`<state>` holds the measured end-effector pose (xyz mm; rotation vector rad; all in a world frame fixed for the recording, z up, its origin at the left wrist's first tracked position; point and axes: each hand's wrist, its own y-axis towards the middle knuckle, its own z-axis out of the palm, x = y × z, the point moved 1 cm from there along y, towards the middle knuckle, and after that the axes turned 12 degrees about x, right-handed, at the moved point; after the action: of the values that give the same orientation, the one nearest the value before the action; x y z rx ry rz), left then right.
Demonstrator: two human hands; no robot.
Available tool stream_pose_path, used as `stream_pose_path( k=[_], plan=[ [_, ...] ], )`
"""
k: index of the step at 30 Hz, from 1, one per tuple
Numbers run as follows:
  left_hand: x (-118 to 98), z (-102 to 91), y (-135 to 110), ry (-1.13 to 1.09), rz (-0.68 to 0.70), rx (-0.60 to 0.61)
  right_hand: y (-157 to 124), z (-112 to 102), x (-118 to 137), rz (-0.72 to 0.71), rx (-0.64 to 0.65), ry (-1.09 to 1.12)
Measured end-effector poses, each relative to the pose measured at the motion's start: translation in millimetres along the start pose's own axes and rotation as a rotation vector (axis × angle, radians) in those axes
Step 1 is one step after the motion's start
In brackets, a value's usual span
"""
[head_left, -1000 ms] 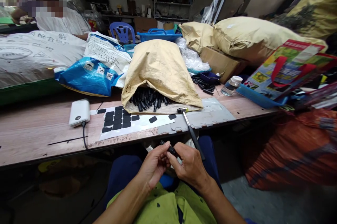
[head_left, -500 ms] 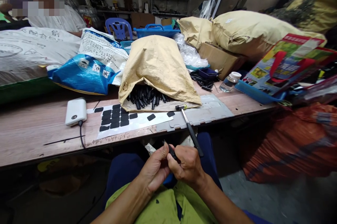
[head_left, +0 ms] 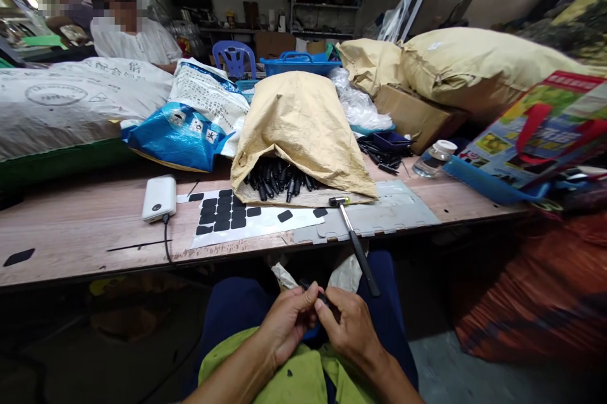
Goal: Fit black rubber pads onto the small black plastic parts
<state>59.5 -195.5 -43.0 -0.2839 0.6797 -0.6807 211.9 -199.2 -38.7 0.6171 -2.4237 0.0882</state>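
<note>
Over my lap, below the table edge, my left hand (head_left: 290, 318) and my right hand (head_left: 349, 323) meet on a small, dark, slender part (head_left: 324, 298). Fingers and thumbs of both hands pinch it, so most of it is covered. Just beyond them a small hammer (head_left: 358, 249) with a black grip lies over the table edge, its handle sticking out toward me. A beige sack (head_left: 303, 119) lies open toward me, with many black tapered pieces (head_left: 277, 179) in its mouth. In front of it is a white sheet (head_left: 265, 227) bearing black rounded stickers (head_left: 222, 214).
A white power bank (head_left: 159, 198) with a cable stands at left on the table (head_left: 95, 220). Printed sacks (head_left: 190, 119) lie behind it. At right are a clear jar (head_left: 434, 160), a blue tray (head_left: 493, 183) and a colourful bag (head_left: 531, 132). Two people (head_left: 135, 43) sit far left.
My view has swung left, so the table and its things appear further right. Both hands still hold the dark part; the right hand's fingers look less tightly curled.
</note>
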Motion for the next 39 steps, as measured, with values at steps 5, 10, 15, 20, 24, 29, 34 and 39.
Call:
stream_pose_path(
  k=[5, 10, 15, 20, 24, 29, 34, 39],
  plan=[
    [4.6, -16.1, -6.5, 0.24, -0.07, -0.14, 5.7, 4.6, -17.4, 0.371, 0.104, -0.149],
    [-15.5, -12.8, -10.5, 0.572, -0.028, -0.051, 24.6, 10.2, -18.6, 0.565, 0.216, -0.275],
    [-91.5, 2.5, 2.6, 1.049, 0.383, -0.199, 20.7, 23.3, -26.5, 0.549, 0.25, -0.301],
    [-169.5, 22.2, 58.9, 1.493, 0.595, -0.605, 2.0, 37.0, -35.1, 0.456, 0.171, -0.323],
    [-191.3, 25.8, 111.1, 1.733, 0.471, -0.77, -7.2, 43.6, -39.6, 0.285, 0.048, -0.336],
    [-189.9, 14.2, 121.9, 1.834, 0.389, -0.754, -15.0, 39.2, -37.8, 0.124, -0.068, -0.234],
    [-170.6, -3.1, 85.4, 1.937, 0.699, -0.54, -20.0, 1.4, -10.4, -0.274, -0.292, -0.104],
    [-145.6, -14.4, 72.2, 1.878, 0.694, -0.24, 12.7, -55.6, -22.8, 0.16, -0.559, -0.204]
  ],
)
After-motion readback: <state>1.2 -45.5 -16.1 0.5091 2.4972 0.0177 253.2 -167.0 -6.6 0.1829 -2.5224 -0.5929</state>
